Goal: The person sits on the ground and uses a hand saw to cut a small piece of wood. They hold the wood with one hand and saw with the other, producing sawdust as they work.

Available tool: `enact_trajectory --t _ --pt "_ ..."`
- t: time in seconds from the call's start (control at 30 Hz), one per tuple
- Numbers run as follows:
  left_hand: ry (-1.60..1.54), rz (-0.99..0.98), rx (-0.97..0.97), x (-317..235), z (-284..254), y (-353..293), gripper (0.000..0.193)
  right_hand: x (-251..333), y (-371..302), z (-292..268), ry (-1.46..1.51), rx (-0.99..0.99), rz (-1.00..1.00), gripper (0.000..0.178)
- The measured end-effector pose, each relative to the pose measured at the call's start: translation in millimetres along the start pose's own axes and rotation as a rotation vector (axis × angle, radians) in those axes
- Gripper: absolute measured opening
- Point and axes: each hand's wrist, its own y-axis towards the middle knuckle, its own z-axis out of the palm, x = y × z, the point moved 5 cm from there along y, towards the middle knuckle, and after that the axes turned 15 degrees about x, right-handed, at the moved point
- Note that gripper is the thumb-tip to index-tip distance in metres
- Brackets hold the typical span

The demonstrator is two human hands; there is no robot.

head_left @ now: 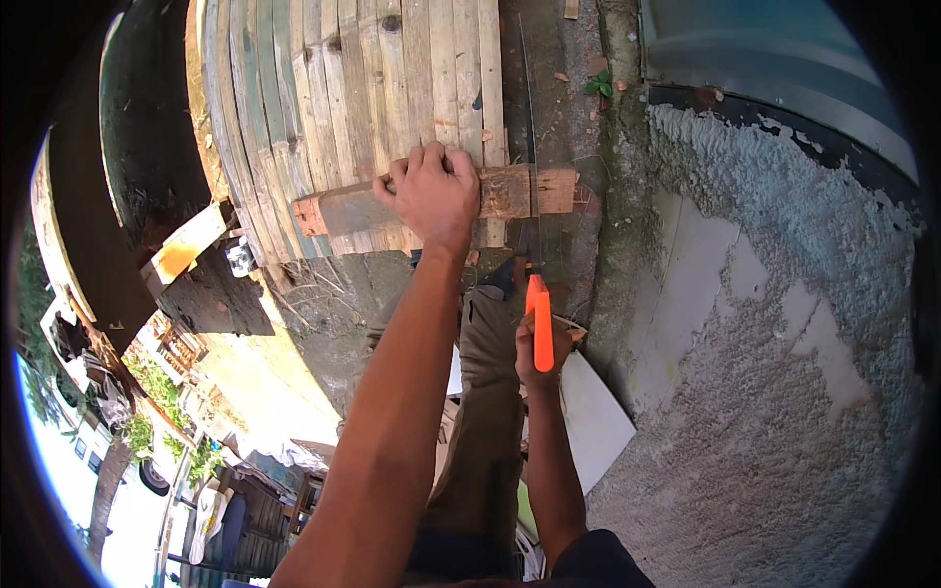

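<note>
A short, rough wooden board (pixel 345 209) lies crosswise on a bamboo-slat bench top (pixel 421 88), its right end jutting past the bench edge. My left hand (pixel 438 191) presses down on the board, fingers curled over its far edge. In my right hand (pixel 529 348) is a handsaw, my fingers wrapped around its orange handle (pixel 542 323). The thin saw blade (pixel 530 103) is seen nearly edge-on and runs away from me across the board near its right end. A dark line crosses the wood at the blade; how deep the blade sits cannot be made out.
A rough plastered wall (pixel 774 392) rises close on the right. A pale panel (pixel 593 421) leans by my right forearm. My trousered leg (pixel 490 343) is just below the bench. Wood scraps and a small green plant (pixel 600 86) lie along the ground strip beside the wall.
</note>
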Motion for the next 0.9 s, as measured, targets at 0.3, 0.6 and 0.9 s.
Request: enact_trajectory --t 0.3,0.6,0.9 --pt "0.014 -0.036 0.004 2.5 -3.3 -3.5 0.027 -28.5 -168.6 2.0 -0.008 0.057 0.197 0.013" --pt "-0.025 -0.041 0.024 6.5 -1.3 -0.5 0.025 -5.5 -55.1 -0.3 0.16 0.031 0.259 0.01" --pt "-0.005 -0.032 -0.013 1.6 -2.1 0.2 0.023 -2.5 -8.1 -10.7 -0.133 0.119 0.171 0.006"
